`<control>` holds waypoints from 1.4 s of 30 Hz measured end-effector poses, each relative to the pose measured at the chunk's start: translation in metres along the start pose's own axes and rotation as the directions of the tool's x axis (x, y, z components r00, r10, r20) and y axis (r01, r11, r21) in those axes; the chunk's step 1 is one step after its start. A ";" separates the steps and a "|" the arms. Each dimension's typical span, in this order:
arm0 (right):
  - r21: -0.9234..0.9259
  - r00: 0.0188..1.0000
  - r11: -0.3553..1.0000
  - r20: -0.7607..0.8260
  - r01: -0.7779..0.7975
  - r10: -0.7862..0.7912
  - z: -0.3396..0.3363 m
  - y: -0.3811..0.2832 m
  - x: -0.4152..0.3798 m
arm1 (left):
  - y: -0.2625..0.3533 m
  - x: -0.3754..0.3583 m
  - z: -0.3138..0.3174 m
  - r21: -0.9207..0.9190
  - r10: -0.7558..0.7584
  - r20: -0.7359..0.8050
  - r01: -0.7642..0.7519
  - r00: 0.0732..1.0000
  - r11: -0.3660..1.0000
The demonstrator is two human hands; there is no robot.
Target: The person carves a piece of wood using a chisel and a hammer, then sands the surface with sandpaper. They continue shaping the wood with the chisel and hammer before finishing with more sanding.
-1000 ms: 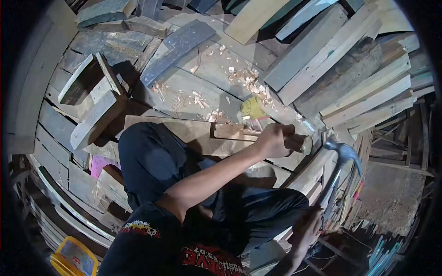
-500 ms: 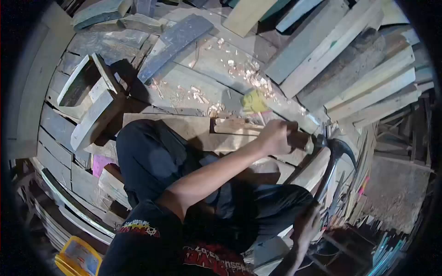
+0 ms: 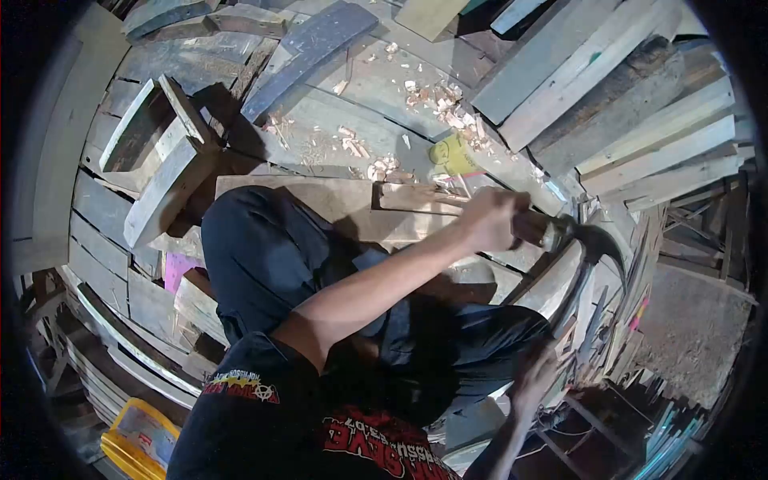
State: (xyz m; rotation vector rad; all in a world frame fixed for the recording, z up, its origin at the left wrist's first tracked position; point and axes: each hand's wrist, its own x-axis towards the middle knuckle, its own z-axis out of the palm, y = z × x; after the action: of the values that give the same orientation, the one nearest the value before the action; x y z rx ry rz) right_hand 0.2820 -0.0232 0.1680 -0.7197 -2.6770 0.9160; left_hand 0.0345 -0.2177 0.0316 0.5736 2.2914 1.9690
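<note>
My left hand [image 3: 492, 220] is closed round the short wooden handle of a tool [image 3: 534, 229] with a curved dark metal head, held out at the right. Below it, beside my knee, my right hand [image 3: 534, 376] has its fingers closed at the lower end of a long narrow dark piece [image 3: 572, 304]; what exactly it grips is unclear. The tool's head overlaps the upper end of this piece, and contact cannot be made out. A wooden block [image 3: 408, 198] lies before my legs.
Wood shavings [image 3: 444, 104] and a yellow item [image 3: 452, 155] lie on the plank floor. Boards [image 3: 560, 88] are stacked at the upper right. An angled wooden assembly [image 3: 164, 188] stands at the left, and a yellow container [image 3: 128, 456] at the lower left.
My left hand and the tool have shifted slightly right and up in view. My right hand has moved little. The surroundings have shifted slightly with the camera.
</note>
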 end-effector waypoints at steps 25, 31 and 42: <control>0.464 0.886 0.870 -0.317 -0.168 0.340 -0.055 -0.101 0.028 | -0.021 0.010 0.008 -0.056 0.010 -0.068 -0.014 0.998 0.998; 0.446 0.842 0.877 -0.530 0.179 0.097 -0.021 -0.085 0.051 | -0.037 0.017 0.015 -0.215 0.085 -0.177 -0.123 0.981 0.969; 0.447 0.944 0.890 -0.246 -0.090 0.219 -0.059 -0.104 0.061 | -0.016 0.018 -0.001 -0.038 -0.062 -0.026 0.061 0.998 0.997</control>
State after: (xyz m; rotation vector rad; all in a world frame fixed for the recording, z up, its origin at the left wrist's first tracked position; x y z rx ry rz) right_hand 0.2119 -0.0328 0.2814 -0.8898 -2.0802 1.2765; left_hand 0.0136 -0.2149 0.0194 0.4704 2.2534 1.9991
